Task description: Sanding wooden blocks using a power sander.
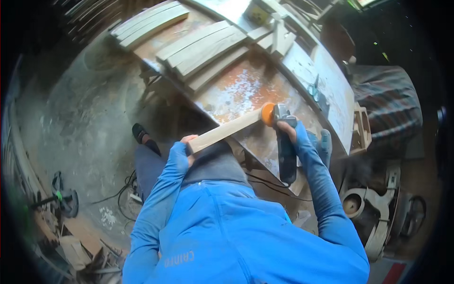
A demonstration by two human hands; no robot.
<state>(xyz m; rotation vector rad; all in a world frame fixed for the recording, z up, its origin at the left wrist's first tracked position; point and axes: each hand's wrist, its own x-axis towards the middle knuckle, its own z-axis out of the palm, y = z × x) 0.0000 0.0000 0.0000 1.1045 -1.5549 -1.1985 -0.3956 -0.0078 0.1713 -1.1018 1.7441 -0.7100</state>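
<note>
My left hand [187,149] is closed around the near end of a pale wooden board [227,131], which slants up and right over the edge of the worn workbench [220,105]. In my right hand [290,128] is a dark angle grinder [286,156], its body hanging down toward the bench's near corner. The grinder's round orange disc [267,114] meets the far end of the board. Whether the disc is spinning cannot be made out.
Several curved wooden pieces [203,49] lie stacked across the bench's far left. Scissors [313,87] rest on a pale panel to the right. A dark cable [265,183] runs below the bench. Wood scraps [75,251] lie at lower left, and a cut-out wooden frame [373,201] stands at right.
</note>
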